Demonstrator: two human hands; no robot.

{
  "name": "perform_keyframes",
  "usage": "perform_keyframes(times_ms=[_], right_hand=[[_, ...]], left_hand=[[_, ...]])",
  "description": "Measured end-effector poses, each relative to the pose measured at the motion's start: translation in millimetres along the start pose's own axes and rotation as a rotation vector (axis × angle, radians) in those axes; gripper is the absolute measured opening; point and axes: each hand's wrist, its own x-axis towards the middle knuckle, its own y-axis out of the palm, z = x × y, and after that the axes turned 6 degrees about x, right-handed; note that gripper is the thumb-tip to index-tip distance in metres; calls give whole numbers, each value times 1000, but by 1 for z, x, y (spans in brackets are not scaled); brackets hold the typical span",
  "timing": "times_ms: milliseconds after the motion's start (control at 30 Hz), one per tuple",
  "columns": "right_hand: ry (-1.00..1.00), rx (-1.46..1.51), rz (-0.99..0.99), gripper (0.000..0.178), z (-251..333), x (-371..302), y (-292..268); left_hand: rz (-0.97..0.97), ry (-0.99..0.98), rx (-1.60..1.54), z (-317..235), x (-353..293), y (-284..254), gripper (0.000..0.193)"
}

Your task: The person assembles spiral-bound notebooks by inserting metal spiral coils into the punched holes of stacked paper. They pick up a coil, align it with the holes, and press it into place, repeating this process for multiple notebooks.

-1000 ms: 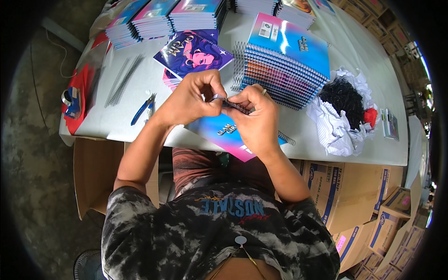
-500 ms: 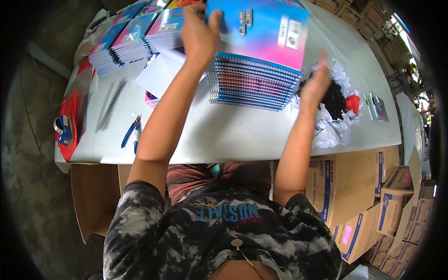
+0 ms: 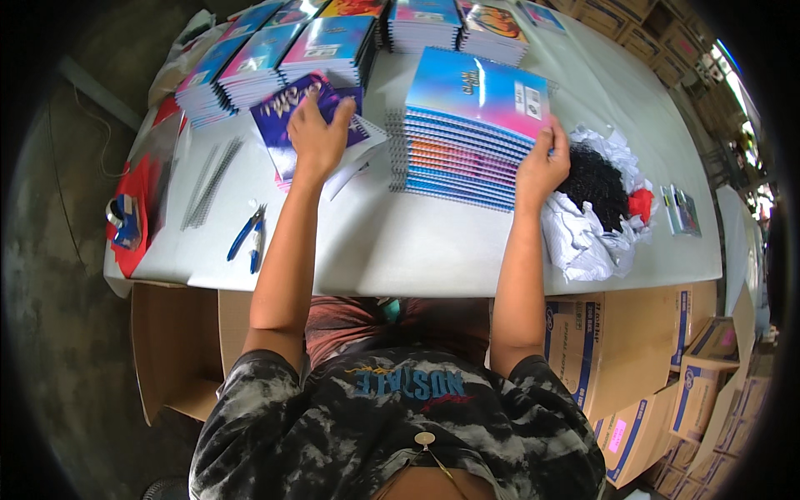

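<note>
A stack of spiral notebooks (image 3: pixel 467 158) with blue and pink covers stands on the table in front of me. My right hand (image 3: pixel 542 167) is at its near right corner, thumb and fingers curled about the edge of the upper notebooks. Left of the stack, my left hand (image 3: pixel 318 146) is over a notebook with a purple cover (image 3: pixel 279 117), thumb and fingers apart. Loose lined pages lie partly beneath that cover. How firmly the left fingertips touch the cover is hard to make out.
Blue-handled pliers (image 3: pixel 247 237), loose wire spirals (image 3: pixel 212 183) and a tape dispenser (image 3: pixel 124 221) lie at the left. More notebook piles (image 3: pixel 329 46) line the far side. Crumpled white plastic with black coils (image 3: pixel 596 187) sits at the right. Cardboard boxes (image 3: pixel 625 342) stand below the table.
The top notebook has come down level onto the stack. My left hand has left it and moved down and left to the purple cover; my right hand has come against the stack's corner.
</note>
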Motion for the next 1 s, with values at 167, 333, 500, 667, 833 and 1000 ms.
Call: perform_keyframes(times_ms=[167, 333, 500, 667, 833, 1000], right_hand=[[-476, -75, -184, 42, 38, -46, 0], [536, 752, 592, 45, 61, -138, 15], [1537, 1055, 672, 34, 53, -150, 49], [1311, 886, 597, 25, 45, -179, 63], [1327, 1174, 693, 23, 35, -206, 56], [1552, 1136, 559, 34, 66, -198, 51]], left_hand=[[290, 38, 287, 17, -43, -15, 105], [258, 257, 625, 24, -85, -38, 88], [349, 284, 631, 9, -130, -55, 80], [378, 224, 426, 18, -142, -62, 82], [311, 133, 236, 17, -137, -37, 80], [258, -91, -273, 10, -116, -30, 76]])
